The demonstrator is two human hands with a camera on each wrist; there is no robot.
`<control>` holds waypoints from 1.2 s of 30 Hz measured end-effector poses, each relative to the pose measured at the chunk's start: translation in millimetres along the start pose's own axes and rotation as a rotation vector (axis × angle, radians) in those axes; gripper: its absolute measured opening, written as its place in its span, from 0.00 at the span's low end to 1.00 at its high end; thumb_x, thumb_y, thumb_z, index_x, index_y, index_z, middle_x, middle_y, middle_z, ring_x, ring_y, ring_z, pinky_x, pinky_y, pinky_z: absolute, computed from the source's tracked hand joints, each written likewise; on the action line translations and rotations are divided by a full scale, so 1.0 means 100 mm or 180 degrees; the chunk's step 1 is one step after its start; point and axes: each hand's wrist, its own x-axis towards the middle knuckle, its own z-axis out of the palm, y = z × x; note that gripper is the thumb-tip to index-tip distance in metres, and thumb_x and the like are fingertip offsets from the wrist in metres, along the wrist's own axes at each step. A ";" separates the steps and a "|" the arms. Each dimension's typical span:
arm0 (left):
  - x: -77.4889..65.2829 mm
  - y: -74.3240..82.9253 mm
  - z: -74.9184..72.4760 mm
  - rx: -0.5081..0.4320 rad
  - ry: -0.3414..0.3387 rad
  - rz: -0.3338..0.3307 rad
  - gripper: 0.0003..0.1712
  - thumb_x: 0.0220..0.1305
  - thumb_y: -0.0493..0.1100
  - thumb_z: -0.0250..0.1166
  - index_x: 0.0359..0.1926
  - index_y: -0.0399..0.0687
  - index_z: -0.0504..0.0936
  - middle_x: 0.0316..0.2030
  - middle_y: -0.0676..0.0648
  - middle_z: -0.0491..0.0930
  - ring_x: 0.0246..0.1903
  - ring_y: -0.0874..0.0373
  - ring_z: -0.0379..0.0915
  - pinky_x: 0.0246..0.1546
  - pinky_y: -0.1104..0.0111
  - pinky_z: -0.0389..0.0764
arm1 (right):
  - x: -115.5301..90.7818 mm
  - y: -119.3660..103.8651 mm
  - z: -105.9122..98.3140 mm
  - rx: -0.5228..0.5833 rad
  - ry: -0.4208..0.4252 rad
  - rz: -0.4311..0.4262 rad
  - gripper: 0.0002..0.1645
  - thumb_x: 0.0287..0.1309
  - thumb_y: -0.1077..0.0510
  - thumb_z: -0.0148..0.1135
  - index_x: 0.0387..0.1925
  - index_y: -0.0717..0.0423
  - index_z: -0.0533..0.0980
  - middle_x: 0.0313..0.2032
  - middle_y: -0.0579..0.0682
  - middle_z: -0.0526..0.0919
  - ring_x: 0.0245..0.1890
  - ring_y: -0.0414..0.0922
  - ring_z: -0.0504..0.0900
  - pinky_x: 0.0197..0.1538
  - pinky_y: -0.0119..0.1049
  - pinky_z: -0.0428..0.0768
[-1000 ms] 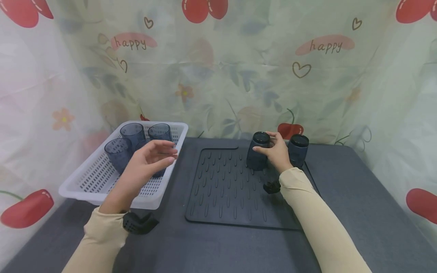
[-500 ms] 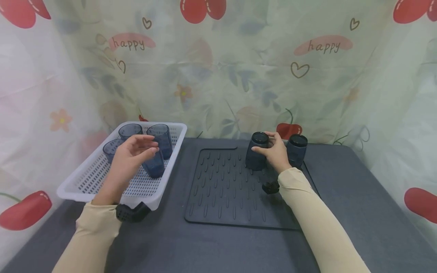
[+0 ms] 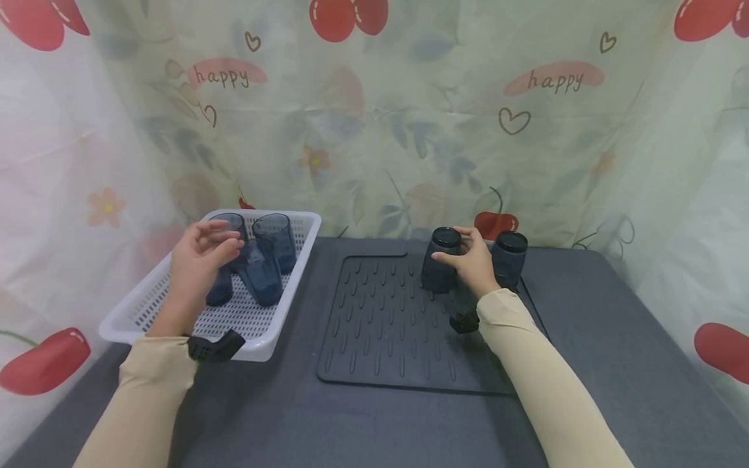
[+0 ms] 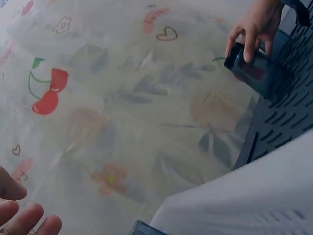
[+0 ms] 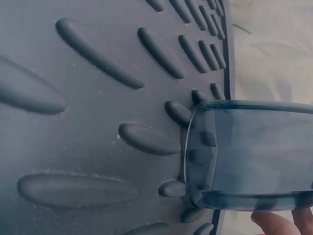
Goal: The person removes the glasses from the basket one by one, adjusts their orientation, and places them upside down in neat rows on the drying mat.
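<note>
My right hand (image 3: 475, 263) grips an upside-down blue glass tumbler (image 3: 437, 272) near the back of the black ribbed drying mat (image 3: 380, 338). The right wrist view shows that tumbler's rim down on the mat's ridges, with fingertips (image 5: 276, 224) at its side. A second upturned tumbler (image 3: 510, 257) stands just right of this hand. My left hand (image 3: 196, 263) hovers over the white plastic basket (image 3: 266, 346), fingers loosely bent and thumb apart, holding nothing. Several blue tumblers stand or lean in the basket, including a leaning one (image 3: 261, 276); the hand partly hides others.
The mat lies on a dark grey table (image 3: 328, 422), right of the basket. A patterned curtain (image 3: 374, 162) closes in the back and both sides. Each wrist wears a black camera mount (image 3: 216, 346).
My left hand has moved left across the basket, uncovering the leaning tumbler on its right side. My right hand and the tumbler it grips have stayed in place.
</note>
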 end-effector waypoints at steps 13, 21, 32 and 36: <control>0.19 -0.04 -0.17 0.0344 0.0861 -0.0311 0.18 0.62 0.31 0.61 0.50 0.53 0.73 0.38 0.61 0.78 0.40 0.70 0.74 0.40 0.85 0.73 | 0.00 0.00 -0.01 -0.0031 0.0031 0.0004 0.48 0.51 0.56 0.73 0.69 0.51 0.58 0.65 0.58 0.69 0.66 0.54 0.69 0.62 0.52 0.72; 0.25 -0.07 -0.29 0.1015 0.0907 -0.0542 0.21 0.64 0.39 0.60 0.57 0.55 0.71 0.45 0.64 0.72 0.55 0.59 0.72 0.55 0.74 0.73 | 0.00 -0.01 0.00 -0.0016 0.0035 0.0007 0.48 0.51 0.56 0.73 0.69 0.50 0.58 0.65 0.58 0.69 0.66 0.54 0.69 0.62 0.52 0.72; 0.35 -0.14 -0.41 0.1399 0.0851 -0.0839 0.33 0.64 0.42 0.57 0.69 0.43 0.63 0.68 0.40 0.64 0.67 0.46 0.59 0.67 0.57 0.63 | 0.01 0.00 0.00 -0.0030 0.0048 0.0014 0.47 0.51 0.55 0.74 0.69 0.49 0.59 0.65 0.58 0.69 0.66 0.53 0.69 0.62 0.51 0.73; 0.39 -0.18 -0.44 0.1417 0.0820 -0.0874 0.34 0.63 0.42 0.57 0.70 0.40 0.61 0.69 0.39 0.62 0.68 0.44 0.57 0.68 0.56 0.61 | 0.01 0.00 0.01 -0.0028 0.0039 0.0012 0.48 0.51 0.55 0.73 0.69 0.50 0.59 0.65 0.58 0.68 0.66 0.54 0.69 0.62 0.51 0.73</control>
